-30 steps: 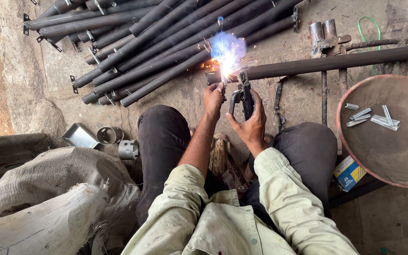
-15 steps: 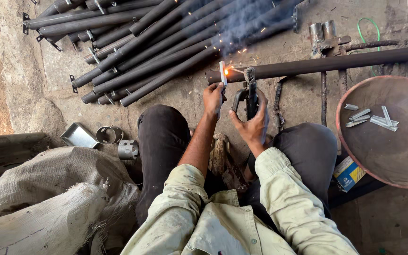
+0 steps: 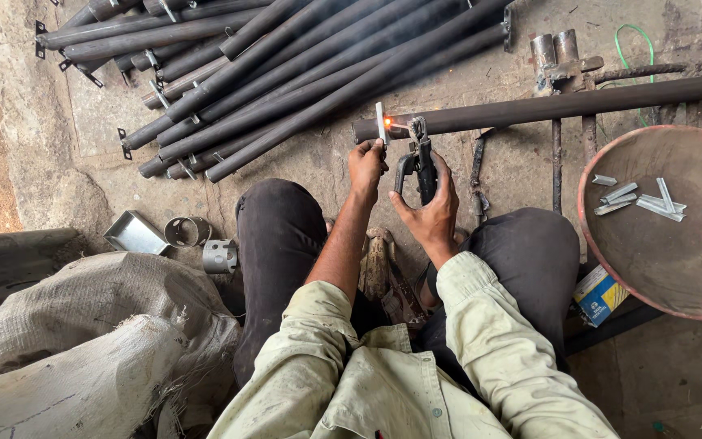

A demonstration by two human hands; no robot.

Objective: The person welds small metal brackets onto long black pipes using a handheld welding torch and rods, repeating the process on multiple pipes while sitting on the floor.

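Squatting on the concrete floor [image 3: 481, 97], we have both knees up and the work between them. Nearest us, the left hand [image 3: 366, 162] pinches a small flat metal strip [image 3: 380, 122] upright against the near end of the long steel pipe [image 3: 546, 107]; an orange glow shows at the joint, just beside the strip. The right hand [image 3: 431, 213] is closed around the black welding electrode holder [image 3: 418, 162], its tip touching or just off the pipe next to that glow; we cannot tell which. To our right, a rusty round pan [image 3: 676, 268] holds more loose metal strips [image 3: 637, 197]. To our left lie cloth sacks [image 3: 83, 341] and short pipe offcuts [image 3: 205, 242]. Beyond, a stack of dark pipes [image 3: 302, 65] lies well apart from the joint.

Judgement: a good tack needs the strip kept square to the pipe, fingers well back from the hot spot, and the holder steady.
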